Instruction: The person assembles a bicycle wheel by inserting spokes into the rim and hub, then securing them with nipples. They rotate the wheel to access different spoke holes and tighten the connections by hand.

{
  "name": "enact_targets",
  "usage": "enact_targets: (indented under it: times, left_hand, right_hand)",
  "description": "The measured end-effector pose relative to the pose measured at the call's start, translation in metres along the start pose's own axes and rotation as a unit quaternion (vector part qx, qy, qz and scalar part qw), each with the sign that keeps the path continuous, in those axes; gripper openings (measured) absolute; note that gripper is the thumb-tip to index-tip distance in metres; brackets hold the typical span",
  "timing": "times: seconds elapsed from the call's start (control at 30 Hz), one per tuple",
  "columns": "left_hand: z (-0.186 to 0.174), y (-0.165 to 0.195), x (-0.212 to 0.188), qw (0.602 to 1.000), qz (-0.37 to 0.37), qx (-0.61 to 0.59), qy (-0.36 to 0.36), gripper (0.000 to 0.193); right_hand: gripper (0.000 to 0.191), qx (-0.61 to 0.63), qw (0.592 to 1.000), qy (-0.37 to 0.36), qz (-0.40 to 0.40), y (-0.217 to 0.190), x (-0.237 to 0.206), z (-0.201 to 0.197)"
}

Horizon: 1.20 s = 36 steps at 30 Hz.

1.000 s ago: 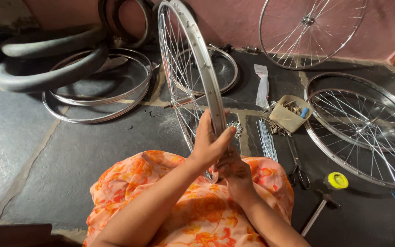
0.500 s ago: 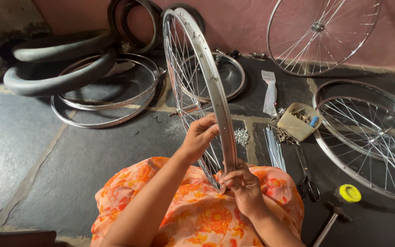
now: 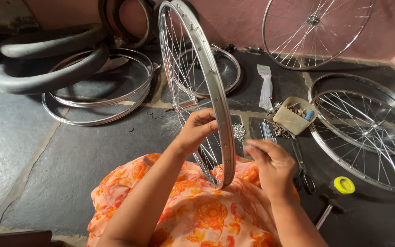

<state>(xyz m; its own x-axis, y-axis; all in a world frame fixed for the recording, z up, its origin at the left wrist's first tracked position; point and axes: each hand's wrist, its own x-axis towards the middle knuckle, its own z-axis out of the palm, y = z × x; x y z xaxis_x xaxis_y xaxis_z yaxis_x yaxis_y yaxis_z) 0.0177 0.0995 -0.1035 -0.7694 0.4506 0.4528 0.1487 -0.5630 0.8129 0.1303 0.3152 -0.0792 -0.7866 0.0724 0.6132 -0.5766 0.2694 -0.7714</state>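
Observation:
A silver spoked bicycle wheel [image 3: 206,68] stands upright, its lower edge resting on my lap, which is covered in orange flowered cloth [image 3: 197,210]. My left hand [image 3: 196,131] grips the rim from the left side, fingers wrapped over its edge among the spokes. My right hand [image 3: 270,162] hovers just to the right of the rim without touching it, fingertips drawn together. Whether something small is pinched between them cannot be seen.
On the dark stone floor lie bare rims [image 3: 97,98] and rubber tyres [image 3: 46,68] at left. Spoked wheels lie at right [image 3: 366,132] and lean on the pink wall [image 3: 314,27]. A tan tray of small parts [image 3: 293,116], loose spokes [image 3: 267,130], pliers [image 3: 303,171], a yellow tape roll [image 3: 344,185] and a hammer [image 3: 326,212] are near my right hand.
My right hand has come off the rim's lower edge and moved right. My left hand has slid a little up the rim. The view has shifted slightly.

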Motion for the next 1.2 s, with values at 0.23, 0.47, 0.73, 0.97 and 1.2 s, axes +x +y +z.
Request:
enact_targets:
  times: [0.23, 0.47, 0.73, 0.97, 1.2]
  left_hand:
    - [-0.003, 0.001, 0.004, 1.0, -0.014, 0.005, 0.008, 0.017]
    - [-0.003, -0.016, 0.0, 0.999, 0.007, -0.032, 0.022, 0.014]
    - [-0.004, -0.021, 0.003, 0.998, 0.013, -0.03, 0.045, 0.018]
    - [-0.009, -0.026, -0.002, 0.998, 0.031, -0.017, 0.052, 0.017]
    - [-0.009, -0.028, -0.001, 0.997, 0.029, -0.044, 0.052, 0.017]
  right_hand:
    - [0.015, -0.113, 0.98, 0.007, -0.164, -0.042, 0.037, 0.028]
    - [0.018, -0.19, 0.958, 0.006, -0.215, -0.045, 0.045, 0.047]
    - [0.022, -0.257, 0.93, -0.003, -0.263, -0.05, 0.047, 0.049]
    - [0.021, -0.28, 0.919, 0.029, -0.278, -0.052, 0.045, 0.056]
    - [0.024, -0.27, 0.911, 0.007, -0.312, -0.048, 0.045, 0.052]
